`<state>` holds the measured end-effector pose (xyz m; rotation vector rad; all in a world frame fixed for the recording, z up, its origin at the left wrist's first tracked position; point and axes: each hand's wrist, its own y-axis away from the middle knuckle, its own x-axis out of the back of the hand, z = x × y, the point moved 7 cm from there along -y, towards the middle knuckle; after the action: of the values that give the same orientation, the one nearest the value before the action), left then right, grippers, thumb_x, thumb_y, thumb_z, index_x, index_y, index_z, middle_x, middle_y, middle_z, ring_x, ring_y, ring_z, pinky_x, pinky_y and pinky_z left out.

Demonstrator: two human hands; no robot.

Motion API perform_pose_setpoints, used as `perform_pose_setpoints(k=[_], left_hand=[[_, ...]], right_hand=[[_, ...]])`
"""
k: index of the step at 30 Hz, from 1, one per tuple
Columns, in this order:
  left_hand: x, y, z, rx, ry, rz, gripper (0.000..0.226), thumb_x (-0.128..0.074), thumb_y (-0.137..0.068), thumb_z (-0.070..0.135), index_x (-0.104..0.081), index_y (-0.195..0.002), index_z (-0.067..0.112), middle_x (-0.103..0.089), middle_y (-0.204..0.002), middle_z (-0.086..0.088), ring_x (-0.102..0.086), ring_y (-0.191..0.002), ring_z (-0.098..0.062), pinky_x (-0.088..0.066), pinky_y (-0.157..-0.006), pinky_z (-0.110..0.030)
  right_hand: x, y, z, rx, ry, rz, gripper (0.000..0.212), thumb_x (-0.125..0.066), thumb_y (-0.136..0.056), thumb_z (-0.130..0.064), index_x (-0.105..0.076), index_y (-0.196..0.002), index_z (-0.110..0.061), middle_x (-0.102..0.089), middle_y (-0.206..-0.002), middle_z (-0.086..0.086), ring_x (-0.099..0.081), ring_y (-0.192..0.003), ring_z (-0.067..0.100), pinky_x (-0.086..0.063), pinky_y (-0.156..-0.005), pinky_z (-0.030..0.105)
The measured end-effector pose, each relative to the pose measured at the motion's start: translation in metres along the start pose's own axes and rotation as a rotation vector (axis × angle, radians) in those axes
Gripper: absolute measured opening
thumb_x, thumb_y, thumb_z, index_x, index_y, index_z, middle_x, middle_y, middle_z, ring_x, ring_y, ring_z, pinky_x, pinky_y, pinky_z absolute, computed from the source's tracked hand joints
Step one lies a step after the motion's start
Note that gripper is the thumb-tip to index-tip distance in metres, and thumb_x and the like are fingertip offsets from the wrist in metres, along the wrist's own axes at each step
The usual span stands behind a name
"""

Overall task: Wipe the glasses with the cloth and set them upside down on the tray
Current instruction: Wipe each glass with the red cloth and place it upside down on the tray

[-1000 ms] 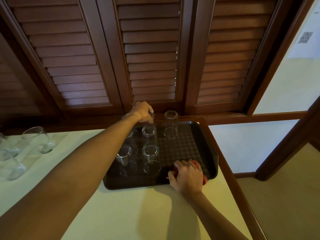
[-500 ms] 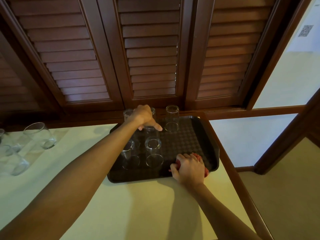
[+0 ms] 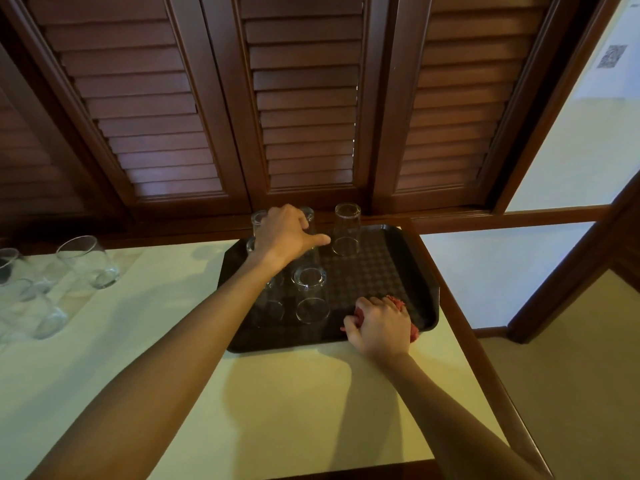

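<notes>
Hiding rear glasses [image 3: 306, 216], left hand [image 3: 285, 233] hovers.

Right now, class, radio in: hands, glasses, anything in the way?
Left hand over back-row glasses on tray. Right hand grips cloth. More glasses wait left. Nothing blocking.

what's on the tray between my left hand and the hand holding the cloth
In the head view, one upside-down glass stands on the tray between the left hand and the right hand gripping the red cloth.

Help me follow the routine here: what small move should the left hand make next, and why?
Probably draw the left hand back toward the upright glasses on the table's left: five glasses already stand inverted on the tray, and the right hand grips the cloth.
</notes>
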<state>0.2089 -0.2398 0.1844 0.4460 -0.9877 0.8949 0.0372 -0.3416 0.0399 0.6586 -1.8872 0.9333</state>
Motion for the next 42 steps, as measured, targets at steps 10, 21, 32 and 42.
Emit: perform_pose_setpoints(k=[10, 21, 32, 42], left_hand=[[-0.030, 0.055, -0.005, 0.018, -0.118, -0.203, 0.070, -0.092, -0.079, 0.027, -0.062, -0.140, 0.011, -0.063, -0.138, -0.013, -0.057, -0.131, -0.030, -0.049, -0.105, -0.041], [-0.016, 0.027, 0.013, -0.076, -0.007, -0.108, 0.075, -0.089, -0.071, 0.054, -0.067, -0.130, 0.013, -0.069, -0.129, -0.006, -0.062, -0.123, -0.022, -0.050, -0.098, -0.036], [-0.076, -0.095, 0.058, -0.231, -0.141, -0.319, 0.071, -0.072, -0.098, 0.025, -0.039, -0.160, 0.025, -0.035, -0.167, -0.011, -0.029, -0.156, -0.034, -0.028, -0.125, -0.050], [-0.080, -0.104, 0.052, -0.210, -0.121, -0.289, 0.067, -0.071, -0.097, 0.013, -0.044, -0.157, 0.022, -0.041, -0.163, -0.014, -0.040, -0.150, -0.035, -0.036, -0.121, -0.049]], right_hand=[[0.001, 0.002, 0.000, -0.007, 0.017, 0.007, 0.031, -0.059, -0.087, -0.053, -0.075, -0.093, -0.028, -0.073, -0.084, -0.006, -0.068, -0.084, 0.018, -0.057, -0.091, 0.042], [0.001, 0.003, 0.001, -0.010, 0.004, 0.010, 0.035, -0.057, -0.088, -0.057, -0.075, -0.099, -0.029, -0.074, -0.092, -0.009, -0.068, -0.093, 0.015, -0.054, -0.097, 0.040], [-0.002, 0.000, 0.003, 0.003, -0.040, -0.015, 0.046, -0.039, -0.088, -0.060, -0.073, -0.096, -0.031, -0.072, -0.090, -0.013, -0.066, -0.090, 0.013, -0.052, -0.098, 0.038], [-0.003, 0.001, 0.003, 0.013, -0.025, -0.039, 0.036, -0.046, -0.090, -0.058, -0.071, -0.097, -0.032, -0.071, -0.089, -0.014, -0.063, -0.087, 0.011, -0.050, -0.096, 0.034]])
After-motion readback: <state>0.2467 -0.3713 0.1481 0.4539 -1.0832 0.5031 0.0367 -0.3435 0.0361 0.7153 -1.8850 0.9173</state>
